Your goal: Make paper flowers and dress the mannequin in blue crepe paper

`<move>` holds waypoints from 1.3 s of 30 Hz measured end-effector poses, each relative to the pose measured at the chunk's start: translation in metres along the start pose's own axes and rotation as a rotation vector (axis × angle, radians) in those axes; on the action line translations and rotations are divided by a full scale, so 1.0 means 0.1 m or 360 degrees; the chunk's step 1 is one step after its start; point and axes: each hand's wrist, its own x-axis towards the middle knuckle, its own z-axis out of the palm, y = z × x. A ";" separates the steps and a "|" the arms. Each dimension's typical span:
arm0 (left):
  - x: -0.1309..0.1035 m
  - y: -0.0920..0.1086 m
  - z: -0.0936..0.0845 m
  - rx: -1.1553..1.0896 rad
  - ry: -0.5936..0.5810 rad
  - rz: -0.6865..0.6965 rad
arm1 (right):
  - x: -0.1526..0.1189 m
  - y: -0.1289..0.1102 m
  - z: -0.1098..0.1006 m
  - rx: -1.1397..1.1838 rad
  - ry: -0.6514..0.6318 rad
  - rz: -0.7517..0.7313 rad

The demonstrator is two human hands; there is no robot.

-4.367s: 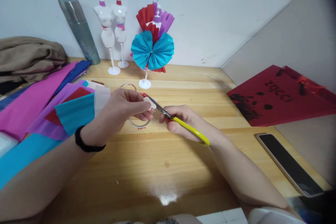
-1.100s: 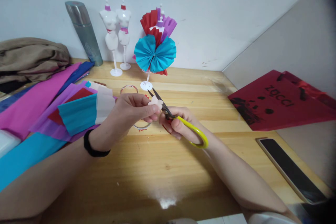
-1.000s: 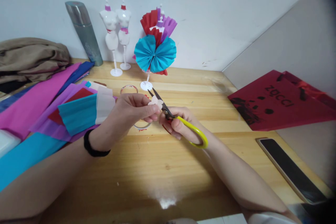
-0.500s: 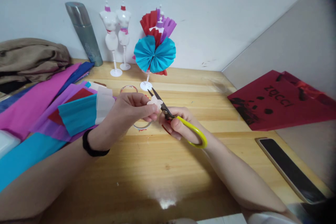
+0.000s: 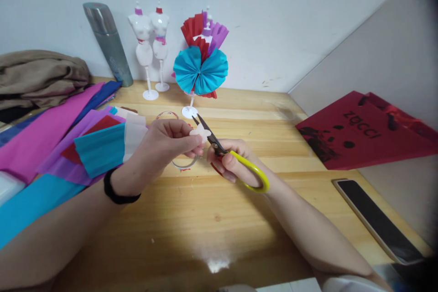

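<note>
Between thumb and fingers, my left hand (image 5: 171, 140) pinches a small white flower-shaped paper piece (image 5: 200, 132). My right hand (image 5: 232, 159) is wrapped round scissors (image 5: 216, 142) with yellow handles, one finger loop hidden by the fingers. The dark blades point up and left, slightly parted, with one beside the right edge of the white piece. Behind my left hand, rolls of tape (image 5: 185, 166) lie partly hidden on the wooden table (image 5: 178, 237).
Coloured paper sheets (image 5: 101, 148) and brown cloth (image 5: 44, 75) lie left. A bottle (image 5: 108, 43), two white mannequins (image 5: 143, 52) and one dressed in pleated paper (image 5: 201, 70) stand behind. Right are a red bag (image 5: 359, 134) and a phone (image 5: 378, 221).
My left hand and the white piece have shifted slightly left, away from the blades. My right hand and the scissors have hardly moved.
</note>
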 end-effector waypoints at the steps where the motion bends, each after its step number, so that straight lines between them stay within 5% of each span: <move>1: 0.00 0.01 0.00 0.0006 0.0002 0.0008 | 0.00 0.00 0.00 0.0001 -0.0003 -0.0007; 29: 0.00 0.04 -0.04 -0.0060 0.0027 0.0090 | -0.02 0.01 -0.01 0.0055 0.0012 -0.0023; 39: 0.01 -0.05 -0.02 -0.0157 -0.0112 0.0030 | 0.01 -0.02 0.05 -0.0059 0.0127 -0.0091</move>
